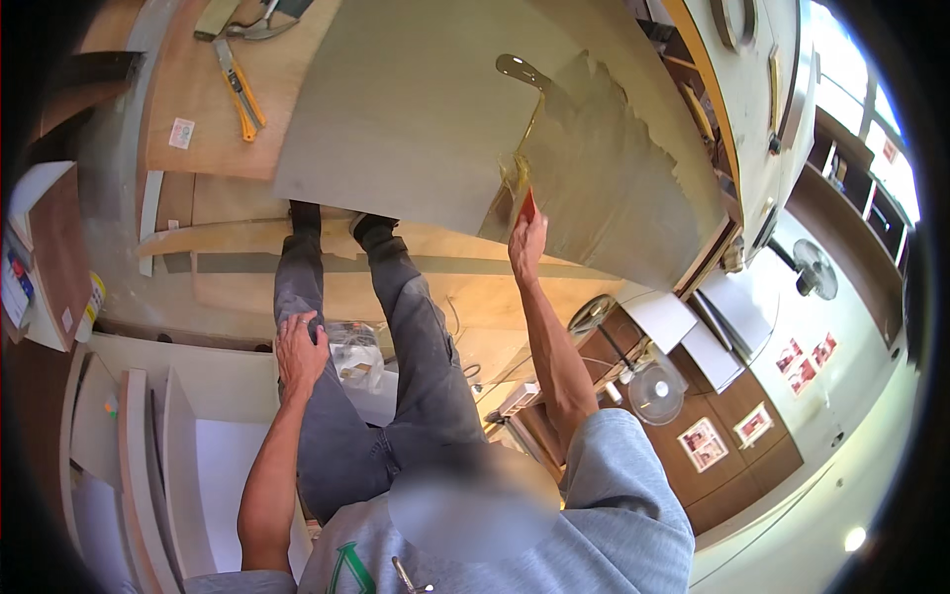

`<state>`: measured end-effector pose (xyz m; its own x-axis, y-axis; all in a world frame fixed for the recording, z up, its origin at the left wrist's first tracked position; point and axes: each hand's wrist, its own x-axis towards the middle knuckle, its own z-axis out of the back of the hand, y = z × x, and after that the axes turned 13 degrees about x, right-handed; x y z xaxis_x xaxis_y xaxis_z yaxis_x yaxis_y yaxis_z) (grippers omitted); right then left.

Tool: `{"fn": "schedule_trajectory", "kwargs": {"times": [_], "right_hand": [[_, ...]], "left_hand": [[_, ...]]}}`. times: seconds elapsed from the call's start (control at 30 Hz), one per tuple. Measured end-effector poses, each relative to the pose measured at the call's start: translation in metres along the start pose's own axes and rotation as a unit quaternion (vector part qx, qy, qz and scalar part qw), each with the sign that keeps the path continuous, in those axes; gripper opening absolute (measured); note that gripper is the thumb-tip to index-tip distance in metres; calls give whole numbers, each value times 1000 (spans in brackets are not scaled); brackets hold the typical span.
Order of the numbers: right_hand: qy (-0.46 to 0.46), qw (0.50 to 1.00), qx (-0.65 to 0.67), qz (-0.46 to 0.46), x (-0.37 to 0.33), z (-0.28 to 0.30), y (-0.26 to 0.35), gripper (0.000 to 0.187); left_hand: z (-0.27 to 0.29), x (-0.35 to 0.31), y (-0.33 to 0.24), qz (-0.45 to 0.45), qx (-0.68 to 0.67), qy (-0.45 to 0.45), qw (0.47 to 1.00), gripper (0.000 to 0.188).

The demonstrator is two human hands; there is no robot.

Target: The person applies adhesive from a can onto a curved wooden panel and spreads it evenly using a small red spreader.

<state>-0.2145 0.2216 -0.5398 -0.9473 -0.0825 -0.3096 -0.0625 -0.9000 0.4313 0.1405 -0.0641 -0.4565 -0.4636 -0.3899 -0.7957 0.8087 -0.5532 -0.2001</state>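
Note:
My right hand (pixel 528 246) is closed on a red spreader (pixel 527 206), whose working edge touches a large grey sheet (pixel 396 109). Yellowish glue (pixel 517 173) clings around the spreader's tip. To its right, a wet-looking, streaked coat (pixel 623 168) with a ragged upper edge covers part of the sheet. A flat, rounded metal piece with small holes (pixel 520 69) lies at the upper left border of that coat; its kind is unclear. My left hand (pixel 299 348) rests on my left leg near the knee, fingers apart, holding nothing.
A utility knife with yellow handle (pixel 240 94) and a hammer (pixel 262 25) lie on the wooden board (pixel 208 119) at upper left. Open white cabinet boxes (pixel 233 445) stand at lower left. Fans (pixel 655 394) are at right. A plastic bag (pixel 354 354) sits between my legs.

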Motion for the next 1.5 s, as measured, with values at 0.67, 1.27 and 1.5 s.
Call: {"fn": "schedule_trajectory", "kwargs": {"times": [0.67,1.27,1.5], "right_hand": [[97,899,-183,386,351,-27,144,47],[181,971,-55,147,-77,8,-17,51],[37,993,44,104,-14,8,58,50]], "left_hand": [[-9,1,-2,32,-8,5,999,32],[16,15,0,-28,12,34,999,33],[12,11,12,-21,6,29,999,32]]}}
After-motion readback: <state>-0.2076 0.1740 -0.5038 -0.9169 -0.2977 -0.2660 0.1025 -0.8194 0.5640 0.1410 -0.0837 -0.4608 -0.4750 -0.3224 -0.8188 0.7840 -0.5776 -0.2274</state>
